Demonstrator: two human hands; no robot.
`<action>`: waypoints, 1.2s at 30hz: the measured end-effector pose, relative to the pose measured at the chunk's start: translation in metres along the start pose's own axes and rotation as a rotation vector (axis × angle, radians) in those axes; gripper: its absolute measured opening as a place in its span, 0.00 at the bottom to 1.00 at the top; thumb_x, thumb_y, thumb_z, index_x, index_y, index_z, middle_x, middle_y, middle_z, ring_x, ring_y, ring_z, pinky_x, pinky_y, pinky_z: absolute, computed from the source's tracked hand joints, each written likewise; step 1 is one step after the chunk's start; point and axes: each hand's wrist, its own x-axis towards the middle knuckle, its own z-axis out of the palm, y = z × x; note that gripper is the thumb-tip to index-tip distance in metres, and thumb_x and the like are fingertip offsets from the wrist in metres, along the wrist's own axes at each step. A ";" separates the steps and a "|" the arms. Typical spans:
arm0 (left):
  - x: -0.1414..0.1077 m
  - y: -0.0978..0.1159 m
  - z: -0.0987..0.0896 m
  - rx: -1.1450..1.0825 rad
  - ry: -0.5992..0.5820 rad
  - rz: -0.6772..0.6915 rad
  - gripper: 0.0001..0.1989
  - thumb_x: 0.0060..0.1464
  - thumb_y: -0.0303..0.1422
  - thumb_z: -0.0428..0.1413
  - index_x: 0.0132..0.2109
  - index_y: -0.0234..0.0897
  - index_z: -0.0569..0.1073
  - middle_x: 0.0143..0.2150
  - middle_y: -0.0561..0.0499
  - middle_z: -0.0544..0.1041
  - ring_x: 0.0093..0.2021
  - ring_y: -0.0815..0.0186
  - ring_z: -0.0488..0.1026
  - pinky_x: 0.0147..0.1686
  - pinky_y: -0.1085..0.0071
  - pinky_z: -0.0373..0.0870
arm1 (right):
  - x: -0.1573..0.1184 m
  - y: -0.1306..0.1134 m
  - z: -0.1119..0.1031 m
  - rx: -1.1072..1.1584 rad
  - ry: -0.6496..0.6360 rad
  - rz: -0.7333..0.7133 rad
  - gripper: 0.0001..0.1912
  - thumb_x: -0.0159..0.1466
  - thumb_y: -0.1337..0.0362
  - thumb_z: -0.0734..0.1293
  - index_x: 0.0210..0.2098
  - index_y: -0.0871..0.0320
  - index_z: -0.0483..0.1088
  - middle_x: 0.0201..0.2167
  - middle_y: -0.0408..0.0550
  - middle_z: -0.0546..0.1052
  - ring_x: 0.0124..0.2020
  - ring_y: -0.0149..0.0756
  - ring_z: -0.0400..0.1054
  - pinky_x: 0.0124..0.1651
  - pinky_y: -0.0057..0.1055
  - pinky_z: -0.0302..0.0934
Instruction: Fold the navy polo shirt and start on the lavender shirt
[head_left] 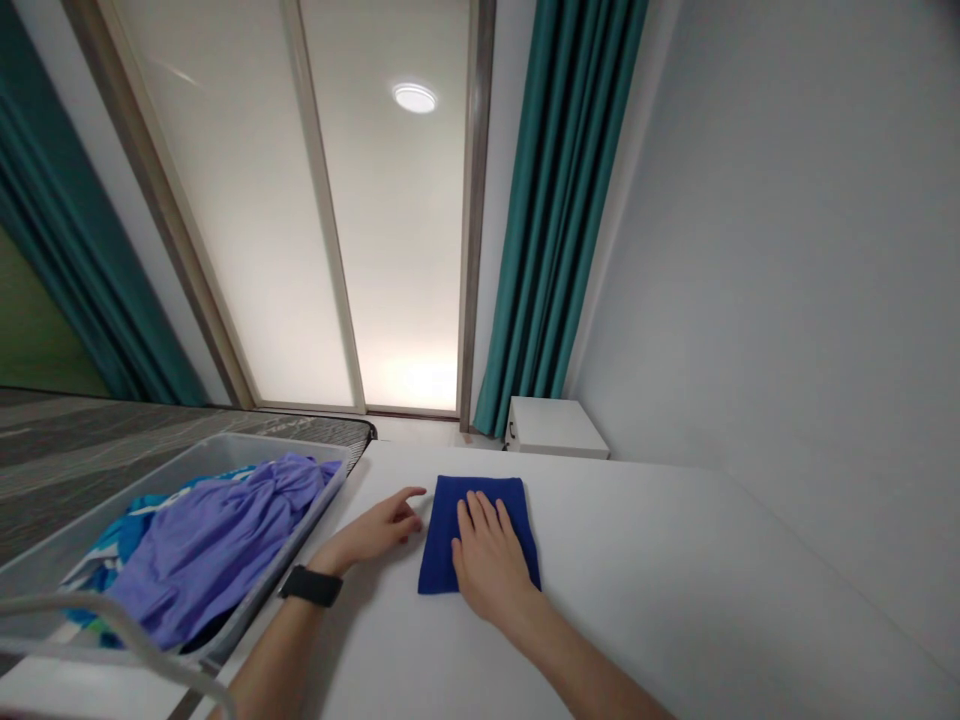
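Note:
A folded dark blue towel (448,535) lies flat on the white table (675,600). My right hand (489,560) rests palm down on its right half, fingers spread and holding nothing. My left hand (375,528), with a black wristwatch (311,586) on its wrist, lies open on the table. Its fingertips are just left of the towel, and I cannot tell whether they touch it.
Left of the table stands a grey plastic bin (247,440) holding a crumpled purple garment (217,550) and a turquoise cloth (124,535). A white rail (97,610) crosses the lower left. A small white cabinet (555,425) stands beyond the table, beside a teal curtain (559,200).

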 end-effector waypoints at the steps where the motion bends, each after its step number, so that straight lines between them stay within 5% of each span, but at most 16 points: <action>1: 0.001 -0.002 0.000 -0.007 0.055 -0.006 0.30 0.55 0.42 0.49 0.61 0.31 0.62 0.35 0.49 0.78 0.31 0.64 0.72 0.36 0.67 0.69 | 0.007 -0.008 0.003 0.004 -0.017 0.023 0.29 0.70 0.60 0.51 0.66 0.67 0.55 0.68 0.61 0.54 0.69 0.49 0.43 0.69 0.52 0.35; 5: 0.006 -0.005 0.001 0.058 0.217 0.000 0.22 0.56 0.39 0.47 0.55 0.32 0.67 0.32 0.50 0.77 0.29 0.64 0.72 0.34 0.69 0.68 | 0.026 -0.022 0.017 0.014 -0.070 0.124 0.32 0.70 0.54 0.51 0.67 0.68 0.51 0.69 0.63 0.50 0.70 0.53 0.38 0.66 0.61 0.28; 16: 0.010 0.011 0.031 0.338 0.253 0.052 0.19 0.62 0.34 0.42 0.56 0.38 0.68 0.36 0.49 0.78 0.39 0.60 0.75 0.38 0.69 0.65 | 0.020 0.001 0.028 0.014 -0.044 0.130 0.34 0.69 0.50 0.51 0.68 0.64 0.51 0.70 0.61 0.48 0.70 0.52 0.36 0.64 0.65 0.24; 25: 0.018 0.009 0.064 0.286 0.261 0.299 0.18 0.62 0.35 0.44 0.55 0.38 0.70 0.43 0.44 0.77 0.44 0.58 0.73 0.48 0.60 0.67 | 0.003 0.063 0.008 -0.036 -0.073 0.178 0.33 0.69 0.53 0.51 0.68 0.63 0.51 0.70 0.58 0.48 0.70 0.51 0.36 0.65 0.63 0.26; 36: 0.052 0.065 0.137 0.389 0.076 0.505 0.23 0.64 0.35 0.47 0.65 0.40 0.60 0.54 0.44 0.73 0.54 0.58 0.67 0.55 0.57 0.62 | -0.046 0.145 -0.019 -0.131 -0.051 0.238 0.31 0.70 0.53 0.50 0.68 0.60 0.51 0.70 0.54 0.50 0.71 0.49 0.38 0.66 0.61 0.31</action>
